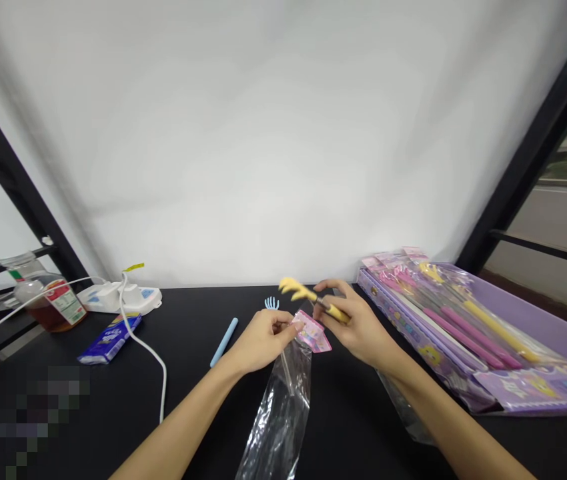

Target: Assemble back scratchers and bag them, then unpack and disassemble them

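Note:
In my right hand (356,327) is a small yellow back scratcher (299,291) with a hand-shaped claw, held by its yellow handle and slightly blurred. My left hand (267,337) pinches the top of a clear plastic bag (281,413) by its pink printed card (312,331). The bag hangs down toward me and looks limp, with a thin pale strip inside near the top. Behind my left hand, the light blue claw (272,303) of another scratcher shows. A light blue handle (224,342) lies left of that hand. Another clear bag (406,407) lies partly under my right forearm.
At the right stands a purple display box (543,313) of packaged pink and yellow scratchers. On the left are a blue packet (110,339), a white power strip (151,300) with a cable, and a bottle of dark liquid (56,303). A pale wall (273,147) rises behind the black table.

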{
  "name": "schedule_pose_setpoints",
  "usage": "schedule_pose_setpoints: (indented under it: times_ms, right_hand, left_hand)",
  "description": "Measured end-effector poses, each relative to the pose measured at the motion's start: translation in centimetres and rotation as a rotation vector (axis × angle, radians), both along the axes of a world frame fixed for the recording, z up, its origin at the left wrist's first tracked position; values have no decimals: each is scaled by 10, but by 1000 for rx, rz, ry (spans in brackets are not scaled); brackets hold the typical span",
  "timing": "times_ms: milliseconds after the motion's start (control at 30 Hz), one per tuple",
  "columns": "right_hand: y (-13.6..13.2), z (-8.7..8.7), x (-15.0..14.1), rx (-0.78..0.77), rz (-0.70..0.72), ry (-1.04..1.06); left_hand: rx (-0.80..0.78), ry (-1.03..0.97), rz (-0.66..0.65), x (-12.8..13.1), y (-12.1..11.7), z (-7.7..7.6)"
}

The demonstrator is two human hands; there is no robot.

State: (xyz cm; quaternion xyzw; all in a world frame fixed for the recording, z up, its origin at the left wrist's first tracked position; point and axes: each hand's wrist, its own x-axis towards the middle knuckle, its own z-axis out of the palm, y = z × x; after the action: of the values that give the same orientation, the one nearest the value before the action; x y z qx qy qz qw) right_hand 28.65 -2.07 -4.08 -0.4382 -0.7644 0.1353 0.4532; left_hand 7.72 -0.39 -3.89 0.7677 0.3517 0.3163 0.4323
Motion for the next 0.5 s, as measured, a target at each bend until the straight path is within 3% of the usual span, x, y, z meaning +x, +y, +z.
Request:
schedule_pose_setpoints:
  times_ms: [133, 300, 433, 500]
  right_hand:
    - [-2, -1, 0, -16, 25, -65]
    - [-5, 3, -5, -80, -27, -20]
    - [0, 6, 0, -241, 6, 120]
    - [4, 6, 8, -321, -109, 233]
  left_hand:
    - [41, 2, 67, 0, 0, -1]
    - [21, 29, 9, -2, 0, 2]
    - [-9, 44, -32, -6, 0, 5]
    - [-28, 51, -22, -9, 5, 4]
